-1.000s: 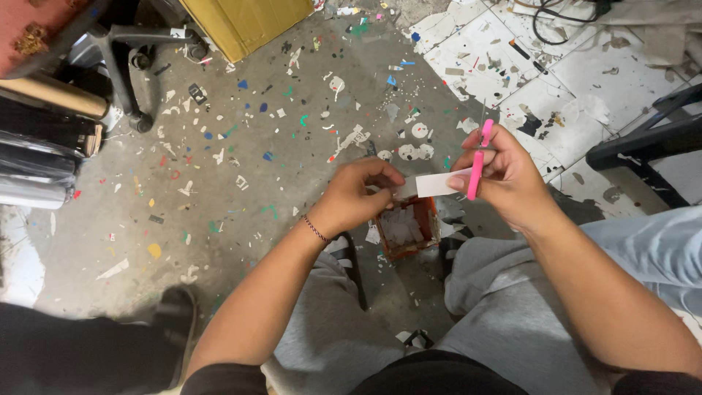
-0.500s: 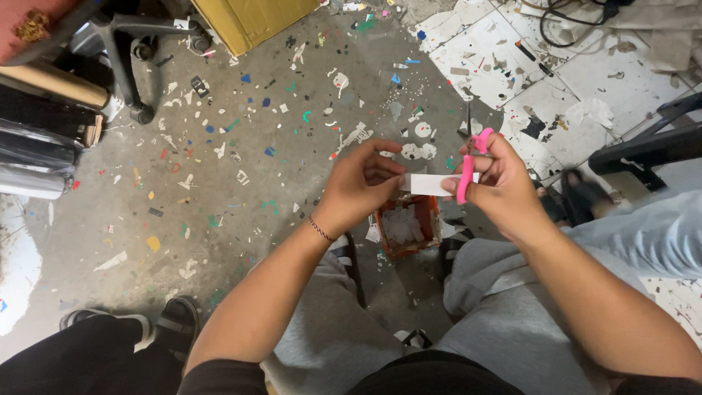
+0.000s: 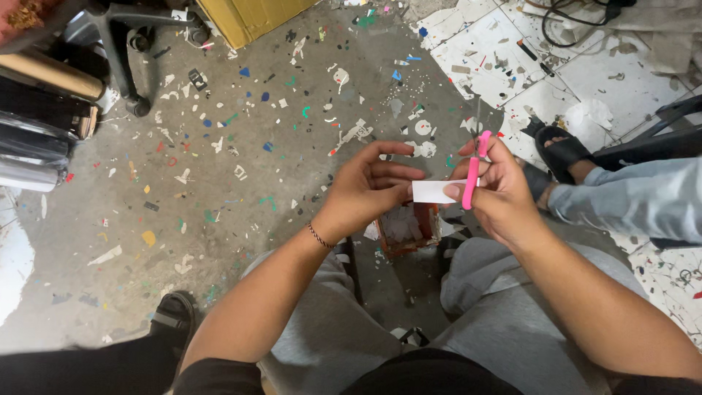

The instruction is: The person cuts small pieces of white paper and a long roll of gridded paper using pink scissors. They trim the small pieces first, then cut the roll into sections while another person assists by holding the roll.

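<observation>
My left hand point(image 3: 368, 187) pinches the left end of a small white paper strip point(image 3: 433, 192) between thumb and fingers. My right hand point(image 3: 497, 192) grips pink-handled scissors point(image 3: 474, 170), fingers through the loops, with the thin blades pointing up and away from me. The strip runs from my left fingers to the scissors, in front of my knees. Directly below the hands, between my grey-trousered legs, stands a small red-brown box point(image 3: 409, 228) with paper scraps inside.
The concrete floor point(image 3: 241, 183) is littered with coloured paper bits. Another person's sandalled foot point(image 3: 563, 155) and blue-jeaned leg lie at the right. A dark shoe point(image 3: 172, 314) sits lower left. A chair base point(image 3: 124, 36), rolls point(image 3: 44, 110) and a yellow board point(image 3: 248, 14) are at the top left.
Both hands with strip and scissors have stayed together over the box. The foot at the right has come into view, and the dark shoe at the lower left has shifted.
</observation>
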